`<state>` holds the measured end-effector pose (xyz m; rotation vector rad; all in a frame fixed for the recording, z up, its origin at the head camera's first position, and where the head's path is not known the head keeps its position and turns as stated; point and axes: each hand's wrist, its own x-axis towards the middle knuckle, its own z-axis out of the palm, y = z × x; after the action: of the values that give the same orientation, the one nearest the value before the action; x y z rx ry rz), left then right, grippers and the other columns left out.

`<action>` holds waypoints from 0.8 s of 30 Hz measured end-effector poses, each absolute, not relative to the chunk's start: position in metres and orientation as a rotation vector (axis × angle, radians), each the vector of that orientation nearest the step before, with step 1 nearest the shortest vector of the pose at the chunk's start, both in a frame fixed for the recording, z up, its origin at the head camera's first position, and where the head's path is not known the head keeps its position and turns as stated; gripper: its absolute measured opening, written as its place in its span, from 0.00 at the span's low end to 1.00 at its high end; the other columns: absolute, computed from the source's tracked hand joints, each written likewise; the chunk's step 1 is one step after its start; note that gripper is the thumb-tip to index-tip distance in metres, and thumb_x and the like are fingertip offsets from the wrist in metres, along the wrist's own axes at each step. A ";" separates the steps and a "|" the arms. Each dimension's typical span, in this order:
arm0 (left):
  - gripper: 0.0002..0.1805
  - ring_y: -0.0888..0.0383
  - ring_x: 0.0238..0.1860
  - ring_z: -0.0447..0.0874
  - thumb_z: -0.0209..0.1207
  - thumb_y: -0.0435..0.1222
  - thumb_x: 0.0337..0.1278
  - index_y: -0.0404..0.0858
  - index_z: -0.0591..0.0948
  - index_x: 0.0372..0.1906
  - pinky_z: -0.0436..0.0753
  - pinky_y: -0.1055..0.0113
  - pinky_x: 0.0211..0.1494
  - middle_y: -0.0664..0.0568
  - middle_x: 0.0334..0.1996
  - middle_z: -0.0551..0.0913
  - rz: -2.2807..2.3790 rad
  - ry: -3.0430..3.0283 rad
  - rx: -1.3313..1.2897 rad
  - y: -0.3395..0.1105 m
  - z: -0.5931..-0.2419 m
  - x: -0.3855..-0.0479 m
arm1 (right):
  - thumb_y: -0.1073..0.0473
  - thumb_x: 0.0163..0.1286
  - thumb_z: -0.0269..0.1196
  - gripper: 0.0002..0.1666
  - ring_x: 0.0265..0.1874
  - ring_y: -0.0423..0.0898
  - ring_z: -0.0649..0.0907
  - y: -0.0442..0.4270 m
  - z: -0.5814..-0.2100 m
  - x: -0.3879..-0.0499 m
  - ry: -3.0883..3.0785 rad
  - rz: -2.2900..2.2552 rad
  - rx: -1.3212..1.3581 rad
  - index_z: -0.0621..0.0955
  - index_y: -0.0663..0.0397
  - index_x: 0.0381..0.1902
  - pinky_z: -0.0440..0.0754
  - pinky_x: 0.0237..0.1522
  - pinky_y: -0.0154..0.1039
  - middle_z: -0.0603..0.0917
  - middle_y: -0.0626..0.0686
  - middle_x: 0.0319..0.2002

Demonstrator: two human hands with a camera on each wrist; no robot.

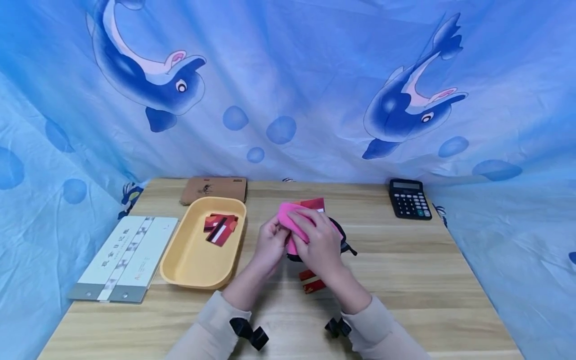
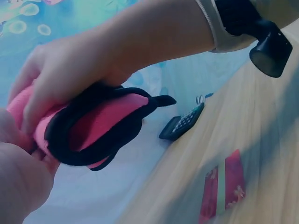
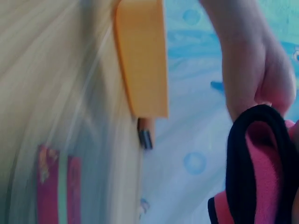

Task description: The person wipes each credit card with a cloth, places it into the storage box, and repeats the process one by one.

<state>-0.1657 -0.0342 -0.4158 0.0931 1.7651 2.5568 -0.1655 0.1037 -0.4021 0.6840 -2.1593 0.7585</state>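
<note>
Both hands hold a pink cloth pouch with black trim [image 2: 112, 121] above the middle of the table. My left hand [image 1: 269, 244] grips its left side, with the thumb near the pink fabric. Across the top and right side lies my right hand [image 1: 320, 244], its fingers bent over the pink cloth. A black tab [image 2: 164, 101] sticks out from one end of the pouch. Behind the pouch, a red printed piece [image 1: 314, 203] shows in part. Below the hands, a red packet with a pale stripe [image 1: 312, 282] lies on the table. The pouch's inside is mostly hidden.
To the left stands a yellow tray [image 1: 198, 267] holding several red cards [image 1: 221, 230]. A brown wallet-like case [image 1: 215, 189] lies behind it, and a white-and-grey ledger book [image 1: 126, 260] beside it. A black calculator [image 1: 409, 199] is at the back right. A blue dolphin-print curtain [image 1: 288, 75] surrounds the table.
</note>
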 end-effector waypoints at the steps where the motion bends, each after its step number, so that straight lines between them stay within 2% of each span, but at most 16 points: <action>1: 0.23 0.55 0.50 0.86 0.45 0.22 0.73 0.26 0.70 0.69 0.85 0.68 0.56 0.32 0.59 0.80 2.556 1.758 0.111 -0.035 -0.416 -0.166 | 0.61 0.60 0.70 0.19 0.46 0.54 0.85 0.106 -0.404 -0.168 -2.154 0.756 0.653 0.88 0.50 0.51 0.88 0.37 0.50 0.86 0.53 0.49; 4: 0.22 0.45 0.55 0.85 0.44 0.22 0.74 0.23 0.67 0.69 0.84 0.63 0.57 0.27 0.60 0.77 2.569 1.734 0.145 -0.039 -0.418 -0.165 | 0.63 0.58 0.70 0.20 0.44 0.55 0.85 0.116 -0.410 -0.175 -2.161 0.747 0.519 0.89 0.51 0.51 0.87 0.35 0.52 0.87 0.54 0.47; 8: 0.21 0.35 0.59 0.80 0.44 0.21 0.75 0.21 0.66 0.68 0.83 0.59 0.59 0.25 0.61 0.75 2.596 1.733 0.163 -0.042 -0.419 -0.164 | 0.64 0.58 0.72 0.22 0.45 0.55 0.85 0.125 -0.416 -0.180 -2.197 0.749 0.411 0.88 0.51 0.53 0.87 0.38 0.54 0.86 0.55 0.49; 18: 0.24 0.42 0.64 0.77 0.44 0.26 0.78 0.26 0.63 0.73 0.81 0.63 0.62 0.33 0.66 0.74 2.421 1.895 0.255 -0.040 -0.418 -0.161 | 0.63 0.58 0.71 0.21 0.47 0.54 0.85 0.112 -0.420 -0.165 -2.100 0.759 0.698 0.88 0.52 0.52 0.88 0.43 0.51 0.87 0.53 0.49; 21: 0.23 0.43 0.63 0.79 0.45 0.26 0.78 0.27 0.65 0.72 0.81 0.64 0.61 0.34 0.65 0.75 2.411 1.904 0.254 -0.042 -0.419 -0.160 | 0.64 0.58 0.71 0.21 0.46 0.53 0.85 0.113 -0.423 -0.163 -2.098 0.757 0.715 0.88 0.52 0.51 0.88 0.42 0.50 0.87 0.53 0.50; 24: 0.21 0.40 0.62 0.79 0.45 0.24 0.76 0.24 0.67 0.70 0.81 0.62 0.61 0.31 0.63 0.76 2.431 1.883 0.269 -0.044 -0.421 -0.159 | 0.63 0.59 0.70 0.20 0.45 0.54 0.85 0.116 -0.426 -0.164 -2.122 0.759 0.664 0.88 0.52 0.51 0.88 0.41 0.50 0.87 0.54 0.50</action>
<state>-0.1590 -0.0437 -0.4206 0.2686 1.8828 2.4312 -0.1639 0.1156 -0.4262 0.6638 -2.1222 0.7588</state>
